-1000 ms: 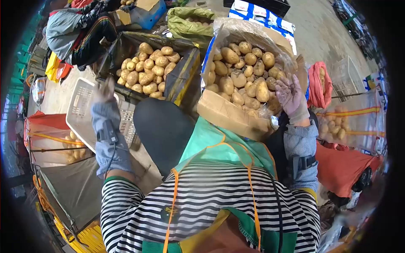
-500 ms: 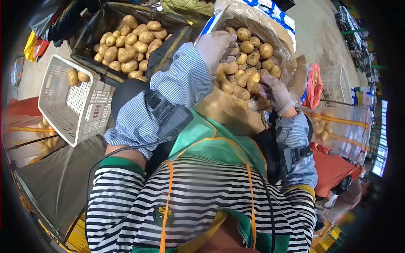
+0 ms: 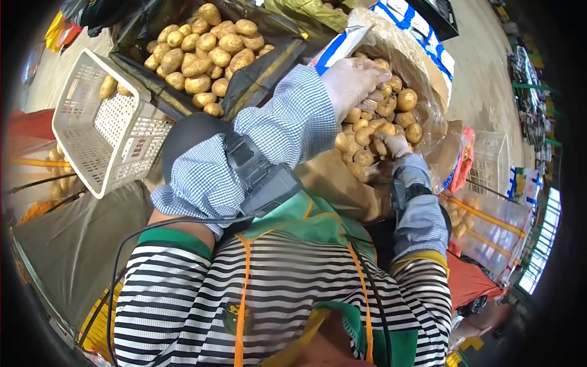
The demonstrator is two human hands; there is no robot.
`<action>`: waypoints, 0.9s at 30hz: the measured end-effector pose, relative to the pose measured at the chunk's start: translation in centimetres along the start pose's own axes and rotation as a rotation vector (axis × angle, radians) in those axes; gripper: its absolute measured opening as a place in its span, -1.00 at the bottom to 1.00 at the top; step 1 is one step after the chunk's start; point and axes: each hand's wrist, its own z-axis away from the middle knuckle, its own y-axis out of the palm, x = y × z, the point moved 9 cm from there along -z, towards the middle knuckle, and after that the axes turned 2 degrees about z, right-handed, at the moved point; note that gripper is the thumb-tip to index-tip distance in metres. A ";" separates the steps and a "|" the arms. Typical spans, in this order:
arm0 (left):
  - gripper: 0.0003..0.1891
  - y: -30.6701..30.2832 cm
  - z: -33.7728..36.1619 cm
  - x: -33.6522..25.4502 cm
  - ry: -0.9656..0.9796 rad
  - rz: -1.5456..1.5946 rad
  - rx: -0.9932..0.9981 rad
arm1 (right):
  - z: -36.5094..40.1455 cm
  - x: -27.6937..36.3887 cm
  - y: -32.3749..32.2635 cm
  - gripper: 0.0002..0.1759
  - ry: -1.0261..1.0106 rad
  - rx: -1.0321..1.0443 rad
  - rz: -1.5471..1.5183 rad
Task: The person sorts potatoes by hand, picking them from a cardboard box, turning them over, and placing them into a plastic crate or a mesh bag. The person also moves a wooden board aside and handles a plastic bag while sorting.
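A cardboard box (image 3: 342, 183) lined with clear plastic stands before me, full of potatoes (image 3: 362, 136). My left hand (image 3: 354, 85), in a pale dusty glove, lies over the potatoes on the left side with its fingers stretched out across them. Part of what lies under those fingers is hidden. On the right, my gloved right hand (image 3: 396, 145) reaches down among the potatoes, its fingers curled against a potato (image 3: 380, 147) near the box's close side.
Left of the box, a black-lined crate (image 3: 263, 76) holds many potatoes. Beside it a white plastic basket (image 3: 137, 140) leans at an angle with a couple of potatoes inside. Another white basket (image 3: 489, 162) and a red mesh bag (image 3: 463, 160) stand to the right.
My right hand has moved down from a large potato to one nearer the box's close side. My left hand stays over the potatoes, its fingers reaching further across. The view has shifted slightly.
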 end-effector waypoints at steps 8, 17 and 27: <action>-0.40 2.5 2.6 -1.4 0.268 -0.142 0.157 | 20.0 12.2 -1.9 -0.19 -0.737 0.606 -0.542; -0.56 3.7 4.5 0.0 0.177 -0.438 0.015 | 23.2 10.9 0.4 -0.15 -0.679 0.695 -0.610; -0.29 7.4 3.4 1.7 0.182 -0.339 0.494 | 22.6 10.2 -0.6 -0.12 -0.449 1.131 -1.110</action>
